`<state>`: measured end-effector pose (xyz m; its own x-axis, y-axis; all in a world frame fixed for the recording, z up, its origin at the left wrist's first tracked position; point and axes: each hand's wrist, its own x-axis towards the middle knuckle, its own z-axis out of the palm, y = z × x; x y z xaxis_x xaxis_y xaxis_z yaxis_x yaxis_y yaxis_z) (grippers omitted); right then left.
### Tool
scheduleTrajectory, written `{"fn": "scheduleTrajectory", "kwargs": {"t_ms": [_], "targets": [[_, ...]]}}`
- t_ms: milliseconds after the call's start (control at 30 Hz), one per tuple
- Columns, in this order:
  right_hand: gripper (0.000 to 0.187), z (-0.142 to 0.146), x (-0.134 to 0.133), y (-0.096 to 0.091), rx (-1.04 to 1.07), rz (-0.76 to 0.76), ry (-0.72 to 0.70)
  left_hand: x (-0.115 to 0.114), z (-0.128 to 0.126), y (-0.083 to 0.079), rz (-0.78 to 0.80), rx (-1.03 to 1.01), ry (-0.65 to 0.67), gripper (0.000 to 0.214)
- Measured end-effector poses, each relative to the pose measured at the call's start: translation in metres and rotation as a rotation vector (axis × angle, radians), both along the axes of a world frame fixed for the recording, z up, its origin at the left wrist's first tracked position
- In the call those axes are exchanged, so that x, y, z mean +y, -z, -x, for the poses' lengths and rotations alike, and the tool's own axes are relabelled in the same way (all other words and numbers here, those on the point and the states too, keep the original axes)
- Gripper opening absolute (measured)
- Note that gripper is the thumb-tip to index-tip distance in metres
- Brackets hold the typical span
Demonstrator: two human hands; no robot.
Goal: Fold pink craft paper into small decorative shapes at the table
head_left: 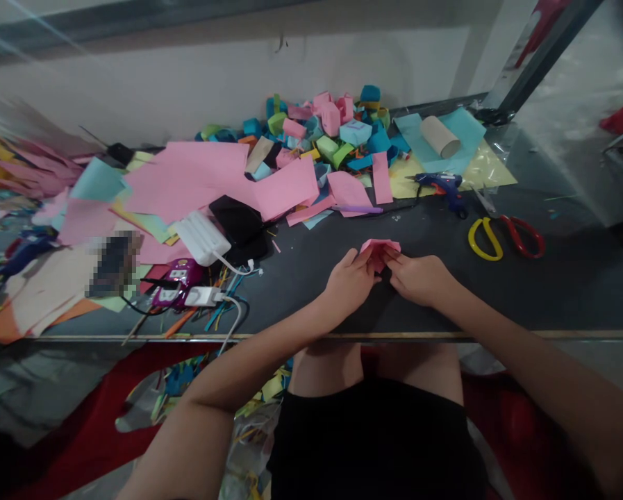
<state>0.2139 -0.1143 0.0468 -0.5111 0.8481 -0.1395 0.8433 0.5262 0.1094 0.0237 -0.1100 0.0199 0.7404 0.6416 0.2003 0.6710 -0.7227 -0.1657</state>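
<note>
Between my two hands is a small folded piece of pink paper [378, 246], held just above the dark tabletop. My left hand [351, 281] grips its left side with the fingers closed. On the other side, my right hand [415, 276] pinches the paper, fingertips partly inside the fold. Scissors [488, 208] with one yellow and one red handle lie to the right of my right hand. A blue glue gun [444, 186] rests beyond them. Behind the hands are a purple pen [360, 209] and loose pink paper [290, 187].
Many small folded paper pieces [337, 118] are heaped against the wall. A cardboard tube [439, 137] lies on blue paper at the back right. To the left are a white power bank [203, 237], a purple power strip [178, 281], cables and a phone-like blurred object [114, 265].
</note>
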Motion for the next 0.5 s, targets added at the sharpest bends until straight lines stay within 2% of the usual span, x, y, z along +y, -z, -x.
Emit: {"fn": "scheduleTrajectory", "kwargs": {"t_ms": [333,500], "targets": [[0.043,0.000,0.004,-0.004,0.018,0.024,-0.002,0.012,-0.002,0.000,0.029,-0.059,-0.027,0.025],[0.041,0.003,0.006,-0.002,0.035,0.017,0.004,0.013,-0.003,0.002,-0.038,-0.067,0.004,0.027]]}}
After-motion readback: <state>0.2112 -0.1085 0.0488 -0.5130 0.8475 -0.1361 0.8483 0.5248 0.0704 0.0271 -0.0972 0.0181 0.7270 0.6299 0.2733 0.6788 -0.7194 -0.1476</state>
